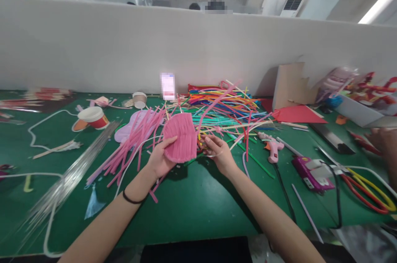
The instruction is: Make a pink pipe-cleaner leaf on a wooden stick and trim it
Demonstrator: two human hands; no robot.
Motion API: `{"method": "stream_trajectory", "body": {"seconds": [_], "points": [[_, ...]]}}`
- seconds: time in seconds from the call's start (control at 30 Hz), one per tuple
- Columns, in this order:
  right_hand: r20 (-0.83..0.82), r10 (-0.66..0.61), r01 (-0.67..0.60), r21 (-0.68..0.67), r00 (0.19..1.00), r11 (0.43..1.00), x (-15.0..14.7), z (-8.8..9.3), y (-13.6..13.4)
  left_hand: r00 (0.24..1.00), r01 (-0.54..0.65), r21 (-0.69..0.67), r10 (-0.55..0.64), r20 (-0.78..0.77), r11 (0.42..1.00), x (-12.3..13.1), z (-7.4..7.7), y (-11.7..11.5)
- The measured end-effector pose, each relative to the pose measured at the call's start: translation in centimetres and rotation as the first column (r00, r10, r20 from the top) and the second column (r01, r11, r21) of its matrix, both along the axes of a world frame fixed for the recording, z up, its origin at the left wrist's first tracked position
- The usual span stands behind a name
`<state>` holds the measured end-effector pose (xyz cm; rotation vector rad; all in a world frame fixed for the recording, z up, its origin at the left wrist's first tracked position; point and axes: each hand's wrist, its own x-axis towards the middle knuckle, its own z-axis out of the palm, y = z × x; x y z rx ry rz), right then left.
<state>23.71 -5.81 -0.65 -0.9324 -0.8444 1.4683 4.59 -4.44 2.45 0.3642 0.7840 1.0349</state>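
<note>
A pink fuzzy panel [180, 138], rounded on its left side and straight on its right, is held up above the green table. My left hand [163, 157] grips its lower left edge, thumb on the front face. Just right of the panel, my right hand [217, 153] has its fingers curled with thumb and fingertips close together; what they pinch, if anything, is too small to make out. Pink pipe cleaners [139, 139] lie in a loose bundle behind and left of my left hand. Many coloured pipe cleaners [217, 106] are piled behind the panel.
A pink glue gun [273, 149], purple power strip [312, 174] and scissors [369, 192] lie right. Thin wires [74, 168] and a paper cup [94, 117] are left. A lit phone [168, 86] stands by the partition [124, 48]. Another person's blurred hand [384, 143] is at far right.
</note>
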Motion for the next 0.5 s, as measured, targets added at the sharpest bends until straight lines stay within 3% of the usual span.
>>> {"method": "stream_trajectory", "body": {"seconds": [0.17,0.5], "points": [[0.006,-0.021,0.021,0.063,1.0,0.998,-0.28,0.18,-0.17,0.993,0.105,0.015,-0.104,-0.05,0.994,0.7,-0.9,-0.43],[0.104,-0.023,0.016,0.066,0.994,0.998,-0.21,-0.15,-0.27,0.988,0.126,0.036,-0.122,-0.093,0.991,0.67,-0.75,-0.72]]}}
